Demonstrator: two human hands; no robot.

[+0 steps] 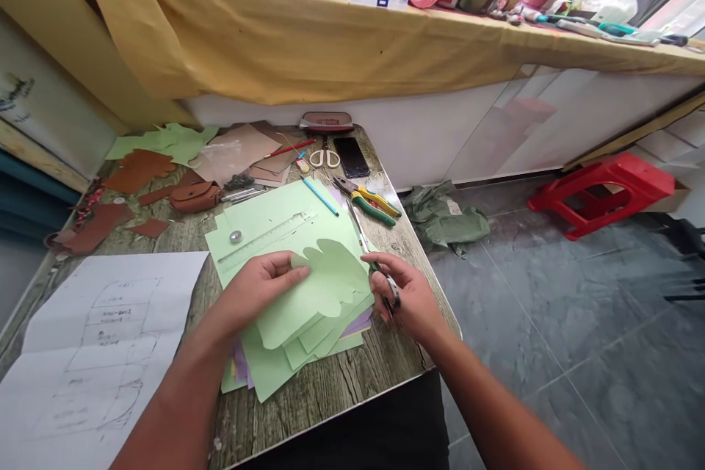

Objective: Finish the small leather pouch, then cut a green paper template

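Note:
My left hand (269, 283) pinches the left edge of a green paper piece (322, 275) with a scalloped outline. In my right hand (399, 290) are scissors (360, 231), their blades pointing up and away beside the right edge of that piece. Under it lies a stack of green sheets (269, 374), with purple and yellow paper showing at its lower edges. A clear ruler (264, 237), a small round metal item (236, 236) and a blue pencil (321, 196) rest on the green paper farther back.
Green-and-yellow pliers (369, 202), a phone (351, 156) and white-handled scissors (324, 154) lie at the table's back right. Brown leather pieces (137, 170) and a pouch (194, 196) are at the back left. A sketched white sheet (104, 352) lies left. A red stool (603, 194) stands right.

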